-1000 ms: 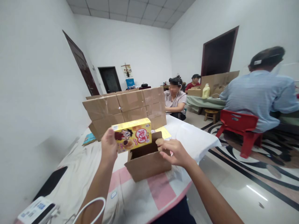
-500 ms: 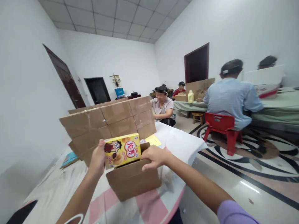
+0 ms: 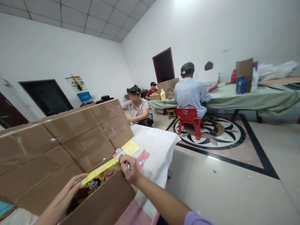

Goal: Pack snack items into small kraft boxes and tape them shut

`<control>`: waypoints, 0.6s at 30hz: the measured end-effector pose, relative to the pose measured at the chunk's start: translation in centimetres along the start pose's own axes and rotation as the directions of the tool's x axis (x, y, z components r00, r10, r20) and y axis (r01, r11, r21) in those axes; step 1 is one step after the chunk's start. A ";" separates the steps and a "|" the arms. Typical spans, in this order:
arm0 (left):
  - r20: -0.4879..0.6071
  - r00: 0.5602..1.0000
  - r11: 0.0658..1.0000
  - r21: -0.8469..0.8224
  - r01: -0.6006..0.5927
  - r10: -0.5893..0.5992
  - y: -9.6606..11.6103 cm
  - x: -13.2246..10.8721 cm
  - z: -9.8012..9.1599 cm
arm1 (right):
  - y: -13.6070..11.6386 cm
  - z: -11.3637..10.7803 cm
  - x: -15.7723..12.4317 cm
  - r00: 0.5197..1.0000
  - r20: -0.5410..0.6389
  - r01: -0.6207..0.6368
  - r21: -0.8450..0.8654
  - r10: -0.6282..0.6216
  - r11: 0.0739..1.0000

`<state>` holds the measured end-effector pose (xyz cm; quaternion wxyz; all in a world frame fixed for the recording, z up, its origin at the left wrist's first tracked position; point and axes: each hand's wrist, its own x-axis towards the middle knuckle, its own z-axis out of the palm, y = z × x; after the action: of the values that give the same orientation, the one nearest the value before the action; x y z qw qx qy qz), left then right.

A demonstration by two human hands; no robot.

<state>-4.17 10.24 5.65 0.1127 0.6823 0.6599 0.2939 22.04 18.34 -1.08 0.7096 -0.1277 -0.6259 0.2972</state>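
Note:
A yellow snack box (image 3: pixel 101 177) with a cartoon figure and red characters sits partly down inside an uncovered brown cardboard box (image 3: pixel 106 203). My left hand (image 3: pixel 61 195) holds the snack box by its left end, fingers along the top edge. At the other end, my right hand (image 3: pixel 130 170) is closed on the right edge of the cardboard box, close to the snack box's corner. The lower part of the snack box is hidden behind the carton's front wall.
A tall taped cardboard panel (image 3: pixel 77 134) stands behind the carton. On the white-and-pink tablecloth (image 3: pixel 156 140) lie a yellow sheet (image 3: pixel 130 147) and a roll of tape (image 3: pixel 118 151). Co-workers sit beyond, one on a red chair (image 3: pixel 187 115) by a green-covered table (image 3: pixel 225 97).
The snack box has gone down into the carton with my left hand. My right hand has moved to the carton's right edge and closed. The view has swung right.

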 end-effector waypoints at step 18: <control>0.335 0.942 0.918 0.373 -0.131 -0.002 4.5 -2.3 0.1 | 1.8 -0.4 -2.4 0.995 0.104 -0.001 0.083 -0.008 0.997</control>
<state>-0.22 7.55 7.41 0.0730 0.7520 0.6537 0.0423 21.90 18.45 -4.09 0.6813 -0.0816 -0.6494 0.3278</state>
